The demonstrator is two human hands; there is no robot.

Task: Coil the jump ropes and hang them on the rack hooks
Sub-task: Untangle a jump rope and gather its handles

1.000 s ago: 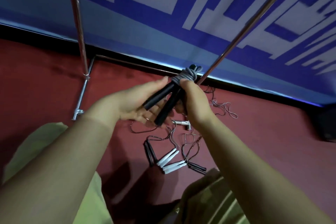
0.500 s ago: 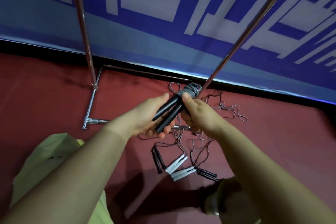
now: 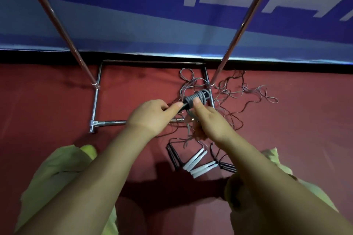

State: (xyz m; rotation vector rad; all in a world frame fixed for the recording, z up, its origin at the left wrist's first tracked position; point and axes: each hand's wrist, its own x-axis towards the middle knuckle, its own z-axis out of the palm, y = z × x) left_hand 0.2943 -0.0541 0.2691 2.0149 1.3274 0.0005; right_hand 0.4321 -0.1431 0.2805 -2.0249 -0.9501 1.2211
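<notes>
I hold a jump rope [image 3: 197, 98] with black handles and grey cord wound round the handles' far end. My left hand [image 3: 152, 115] grips the handles from the left, thumb along them. My right hand [image 3: 208, 120] pinches the wound cord with its thumb on top, and a loose strand hangs under it. On the red floor below lie more ropes: white handles [image 3: 198, 162], black handles [image 3: 173, 155] and a tangle of thin cords [image 3: 233, 93]. The metal rack [image 3: 95, 101] stands behind, its two poles rising out of view; no hooks are visible.
The rack's base frame lies on the red floor against a blue and white banner wall [image 3: 172, 25]. The right pole [image 3: 246, 21] rises just behind the rope. My knees in light green trousers [image 3: 63, 173] are at the bottom left and right.
The view has tilted down and the hands have come lower and closer together. More of the black handles is now covered by my hands; the rack's base has come into sight.
</notes>
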